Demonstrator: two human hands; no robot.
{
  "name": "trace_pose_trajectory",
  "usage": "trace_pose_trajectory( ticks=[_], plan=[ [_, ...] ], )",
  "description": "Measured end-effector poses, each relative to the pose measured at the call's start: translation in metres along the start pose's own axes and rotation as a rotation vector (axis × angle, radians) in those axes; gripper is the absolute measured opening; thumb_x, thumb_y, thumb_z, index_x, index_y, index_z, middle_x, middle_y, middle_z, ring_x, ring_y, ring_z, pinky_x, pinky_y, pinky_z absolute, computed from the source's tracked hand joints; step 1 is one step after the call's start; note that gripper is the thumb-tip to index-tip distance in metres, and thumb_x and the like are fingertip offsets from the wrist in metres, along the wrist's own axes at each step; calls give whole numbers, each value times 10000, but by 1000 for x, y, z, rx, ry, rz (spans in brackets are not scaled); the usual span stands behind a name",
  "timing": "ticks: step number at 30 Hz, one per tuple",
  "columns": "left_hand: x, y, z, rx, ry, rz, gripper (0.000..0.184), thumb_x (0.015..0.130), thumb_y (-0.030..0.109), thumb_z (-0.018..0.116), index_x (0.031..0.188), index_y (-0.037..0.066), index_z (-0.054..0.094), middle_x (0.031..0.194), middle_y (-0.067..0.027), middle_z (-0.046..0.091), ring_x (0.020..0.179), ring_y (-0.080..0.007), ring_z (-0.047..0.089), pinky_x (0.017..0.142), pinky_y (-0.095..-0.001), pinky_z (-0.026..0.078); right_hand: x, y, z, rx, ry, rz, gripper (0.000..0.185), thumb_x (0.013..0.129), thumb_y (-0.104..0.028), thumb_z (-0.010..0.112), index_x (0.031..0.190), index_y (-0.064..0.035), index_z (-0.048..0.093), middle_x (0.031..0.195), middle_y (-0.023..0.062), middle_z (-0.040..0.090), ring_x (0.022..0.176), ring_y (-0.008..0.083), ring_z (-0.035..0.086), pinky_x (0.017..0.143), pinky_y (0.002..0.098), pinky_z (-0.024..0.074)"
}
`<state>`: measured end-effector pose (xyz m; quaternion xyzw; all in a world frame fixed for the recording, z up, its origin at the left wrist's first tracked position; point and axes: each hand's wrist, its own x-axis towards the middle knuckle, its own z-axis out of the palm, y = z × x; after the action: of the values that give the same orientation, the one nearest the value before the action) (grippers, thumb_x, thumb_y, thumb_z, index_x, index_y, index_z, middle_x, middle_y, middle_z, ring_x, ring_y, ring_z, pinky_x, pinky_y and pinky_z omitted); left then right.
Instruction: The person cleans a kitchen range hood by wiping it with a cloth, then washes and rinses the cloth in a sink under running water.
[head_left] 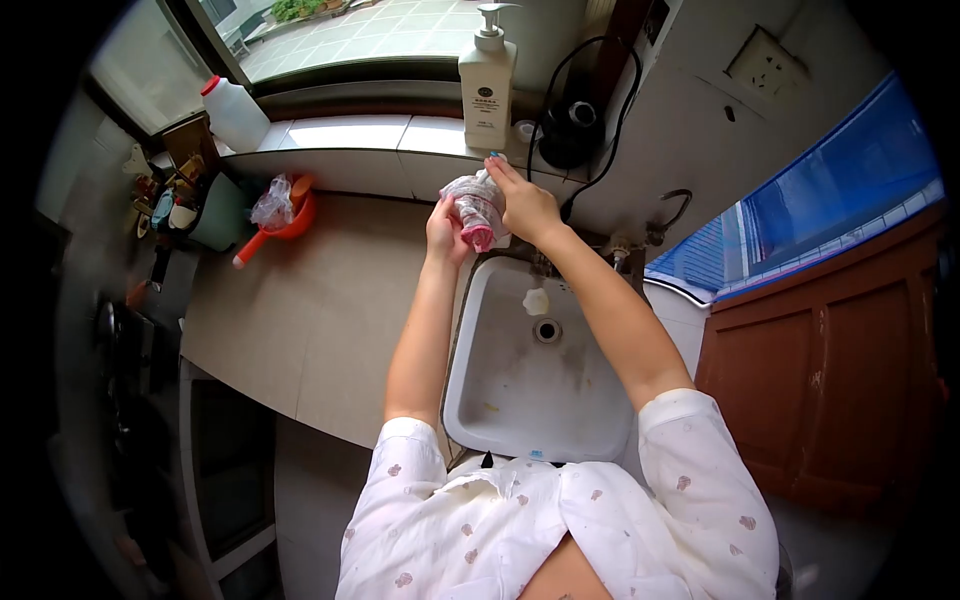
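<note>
Holding bunched cloth [477,200] w/ left hand [445,235], upper ctr of frame, nr sink [540,400]; right hand [530,207] on cloth's R side, fingers straight. Grip snug, press evenly, tuck loose folds, avoid knocking pump bottle [487,95].

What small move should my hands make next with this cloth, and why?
Probably ease the bundled cloth toward you, over the sink. Your left hand and right hand have it beyond the sink's far rim, so any drips might miss; whether it is wet, I can't tell.
</note>
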<state>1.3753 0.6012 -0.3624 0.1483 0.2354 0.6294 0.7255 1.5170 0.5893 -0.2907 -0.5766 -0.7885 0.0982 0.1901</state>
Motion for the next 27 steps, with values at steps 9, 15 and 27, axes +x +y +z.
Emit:
trace_pose_trajectory(
  ticks=[9, 15, 27],
  plan=[
    [12, -1, -7, -40, -88, -46, 351, 919, 200, 314, 1168, -26, 414, 1163, -160, 496, 1085, -282, 477, 949, -424, 364, -3, -16, -15, -83, -101, 90, 709, 668, -44, 468, 1333, -227, 302, 1390, -66, 275, 959, 258, 576, 795, 371, 483],
    [-12, 2, 3, -146, -59, -123, 358, 920, 199, 305, 1178, -26, 412, 1171, -160, 495, 1088, -289, 475, 950, -430, 358, -2, 11, 5, 159, 215, -28, 646, 677, -28, 450, 1303, -170, 370, 1386, 55, 287, 1070, 276, 505, 861, 324, 436],
    [-166, -28, 6, -218, -114, -360, 373, 925, 258, 347, 1186, 4, 427, 1153, -127, 516, 1068, -260, 492, 932, -398, 377, -238, 7, 43, 1463, 72, 850, 208, 886, -191, 427, 1010, -47, 512, 1013, 82, 574, 727, 152, 595, 599, 262, 472]
  ],
)
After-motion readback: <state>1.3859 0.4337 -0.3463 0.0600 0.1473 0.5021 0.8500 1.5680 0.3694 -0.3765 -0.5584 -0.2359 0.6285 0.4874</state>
